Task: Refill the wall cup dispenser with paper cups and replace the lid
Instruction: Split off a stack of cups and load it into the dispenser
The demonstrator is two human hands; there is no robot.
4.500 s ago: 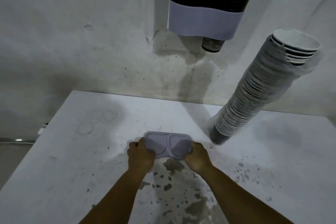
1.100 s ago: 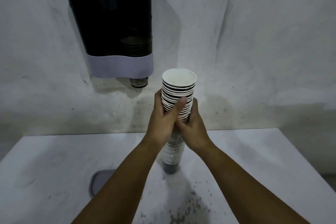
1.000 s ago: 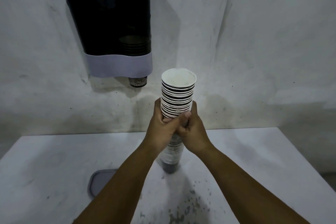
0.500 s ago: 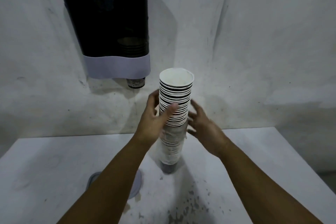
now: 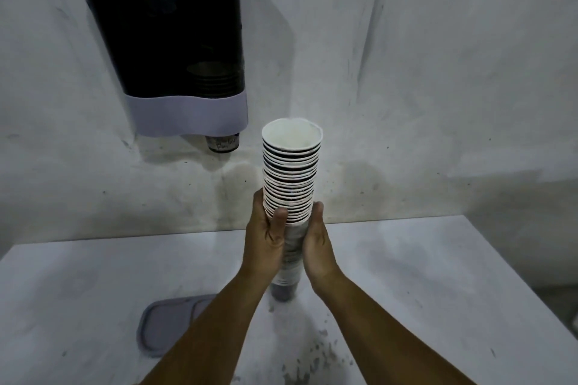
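Observation:
A tall stack of paper cups point(image 5: 291, 172) stands upright on the white table point(image 5: 438, 275), its base touching the tabletop. My left hand point(image 5: 266, 241) grips the stack's middle from the left, thumb across the front. My right hand point(image 5: 317, 244) holds it from the right, fingers wrapped behind. The dark wall cup dispenser point(image 5: 175, 40) with a pale lower band hangs on the wall up and to the left; a few cups show inside it and one cup bottom pokes out below. The grey lid point(image 5: 165, 325) lies flat on the table at lower left, partly behind my left forearm.
A stained white wall point(image 5: 438, 87) rises straight behind the table. The table's right edge point(image 5: 531, 284) drops off toward a dark floor. Dark speckles mark the tabletop near me.
Half a second ago both hands were loose around the stack with fingers spread; now they have closed on it lower down. Earlier still, both hands laid the lid on the table.

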